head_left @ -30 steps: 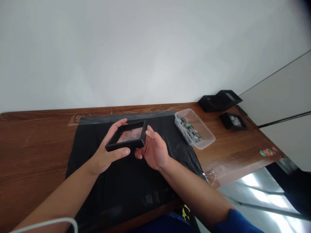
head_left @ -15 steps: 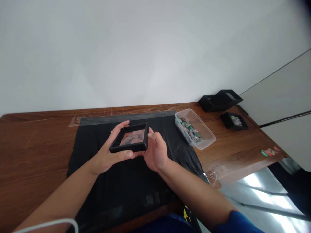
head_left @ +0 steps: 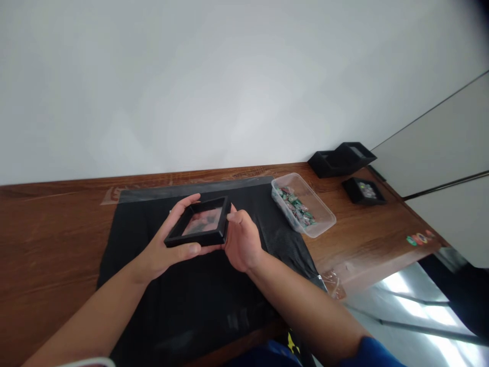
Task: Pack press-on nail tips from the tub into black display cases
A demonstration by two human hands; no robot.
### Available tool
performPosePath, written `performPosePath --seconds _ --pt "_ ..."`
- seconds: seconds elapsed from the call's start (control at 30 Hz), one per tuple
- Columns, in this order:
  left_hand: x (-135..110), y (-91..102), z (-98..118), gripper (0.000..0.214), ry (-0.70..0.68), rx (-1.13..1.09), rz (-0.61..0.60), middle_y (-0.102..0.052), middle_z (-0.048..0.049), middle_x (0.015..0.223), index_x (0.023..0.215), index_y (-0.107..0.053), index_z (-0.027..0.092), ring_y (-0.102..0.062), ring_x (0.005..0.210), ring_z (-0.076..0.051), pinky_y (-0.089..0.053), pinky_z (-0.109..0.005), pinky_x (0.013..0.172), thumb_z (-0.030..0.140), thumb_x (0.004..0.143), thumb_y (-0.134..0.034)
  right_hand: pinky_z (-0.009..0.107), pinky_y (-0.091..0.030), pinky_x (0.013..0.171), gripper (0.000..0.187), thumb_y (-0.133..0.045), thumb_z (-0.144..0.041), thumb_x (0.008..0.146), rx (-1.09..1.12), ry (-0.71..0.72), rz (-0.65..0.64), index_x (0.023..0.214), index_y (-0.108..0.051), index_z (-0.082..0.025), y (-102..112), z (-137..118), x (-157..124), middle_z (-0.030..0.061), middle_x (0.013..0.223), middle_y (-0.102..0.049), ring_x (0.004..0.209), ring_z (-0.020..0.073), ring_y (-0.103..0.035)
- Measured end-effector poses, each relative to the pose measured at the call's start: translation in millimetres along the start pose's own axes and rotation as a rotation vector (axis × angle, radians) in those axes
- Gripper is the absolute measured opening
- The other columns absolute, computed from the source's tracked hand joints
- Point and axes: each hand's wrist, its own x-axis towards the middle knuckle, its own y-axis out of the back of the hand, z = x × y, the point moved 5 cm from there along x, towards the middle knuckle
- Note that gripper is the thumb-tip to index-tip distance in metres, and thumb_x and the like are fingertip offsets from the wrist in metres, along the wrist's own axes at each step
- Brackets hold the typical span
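Observation:
A black display frame with a clear film window is held tilted in front of me, above a black sheet. Through the film, fingers show from behind. My left hand grips the frame's left side, thumb along the near edge and fingers around the far left corner. At the right side, my right hand holds it, with the thumb near the right edge and the other fingers reaching underneath, partly hidden.
To the right stands a clear plastic tub with many small wrapped pieces. Farther right sit more black frames and a black box holding small shiny items. Small colourful discs lie near the table's right edge. A white wall rises behind.
Both hands and the frame have shifted slightly left and down in view, and the view itself has moved a little. The grip looks the same.

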Motion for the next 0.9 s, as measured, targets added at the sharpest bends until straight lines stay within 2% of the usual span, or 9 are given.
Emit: performPosePath --seconds 0.17,0.47,0.67,0.77,0.9 --pt "1.2 3.8 1.3 0.084 -0.031 -0.025 0.095 -0.06 -0.0131 0.143 0.149 -0.05 0.027 -0.054 0.135 -0.041 -0.051 -0.046 0.106 0.048 0.075 -0.085 0.033 -0.064 0.056 0.045 -0.058 -0.031 0.071 0.02 0.03 0.024 0.116 -0.052 -0.026 1.8 1.5 0.0 0.0007 0.103 -0.065 0.083 0.0185 -0.065" --pt "3.3 -0.3 3.0 0.068 -0.088 0.003 0.11 -0.063 -0.0102 0.144 0.14 -0.059 0.026 -0.061 0.128 -0.036 -0.053 -0.04 0.102 0.05 0.079 -0.079 0.034 -0.064 0.057 0.042 -0.059 -0.034 0.075 -0.031 0.0 -0.044 0.115 -0.051 -0.026 -1.2 1.5 -0.9 -0.0021 0.085 -0.064 0.067 0.0141 -0.06" --pt "2.7 -0.8 1.3 0.066 -0.104 0.022 0.135 -0.063 -0.0094 0.144 0.137 -0.061 0.027 -0.061 0.128 -0.036 -0.053 -0.038 0.1 0.051 0.079 -0.078 0.035 -0.064 0.055 0.045 -0.058 -0.036 0.075 -0.069 -0.04 -0.06 0.117 -0.048 -0.024 -0.7 -2.4 0.1 0.0039 0.101 -0.069 0.081 0.0199 -0.068" --pt "1.1 -3.3 4.7 0.069 -0.104 0.066 0.101 -0.064 -0.0091 0.139 0.14 -0.058 0.028 -0.063 0.122 -0.034 -0.055 -0.037 0.097 0.052 0.078 -0.079 0.036 -0.064 0.057 0.046 -0.063 -0.036 0.072 -0.059 -0.07 -0.104 0.113 -0.047 -0.023 -1.3 -4.7 -0.4 0.0067 0.111 -0.069 0.092 0.0232 -0.068" --pt "-2.8 -4.3 11.1 0.078 -0.108 0.134 0.069 -0.06 -0.0105 0.141 0.144 -0.053 0.03 -0.067 0.11 -0.032 -0.058 -0.035 0.087 0.05 0.075 -0.083 0.036 -0.065 0.058 0.048 -0.068 -0.036 0.071 -0.032 -0.073 -0.136 0.112 -0.048 -0.023 -1.5 -7.7 -3.1 0.0068 0.117 -0.066 0.096 0.0236 -0.068"
